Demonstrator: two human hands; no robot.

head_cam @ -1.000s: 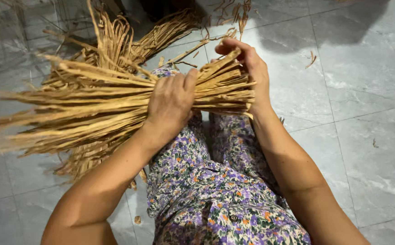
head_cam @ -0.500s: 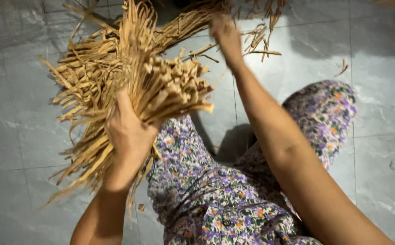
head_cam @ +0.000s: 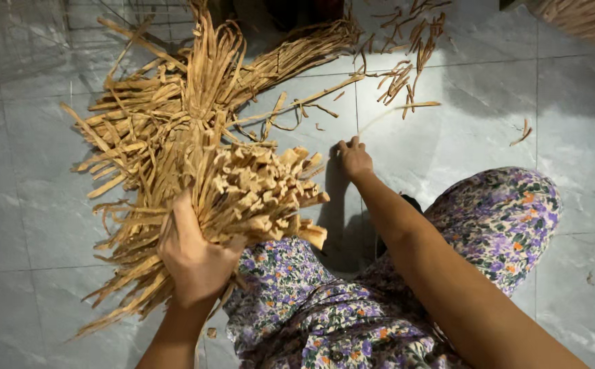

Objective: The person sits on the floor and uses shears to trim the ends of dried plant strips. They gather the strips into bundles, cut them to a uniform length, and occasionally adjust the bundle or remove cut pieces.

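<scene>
- Your left hand [head_cam: 198,263] is closed around a thick bundle of dried straw strips [head_cam: 243,195], gripping it low on the stalks so the cut ends fan out above your lap, toward the right.
- The bundle sits in the air over your left knee, its loose tails trailing down and left toward the grey tiled floor [head_cam: 31,205].
- Your right hand [head_cam: 354,158] reaches forward to the floor, fingers drawn together on a single thin strand [head_cam: 386,116] that runs up and to the right; it looks like a pinch, though the fingertips are partly hidden.
- Judging by this, you are gathering: one hand keeps the bunch, the other picks up a stray piece.
- Adding that strand would call for keeping the left grip firm so the bunch does not slip apart, and lining the strand up with the rest.
- Behind the bundle lies a larger loose heap of straw [head_cam: 195,89], with scattered scraps [head_cam: 407,72] further right.
- Your floral-print trousers [head_cam: 496,212] fill the lower frame; the right knee is raised beside the outstretched arm.
</scene>
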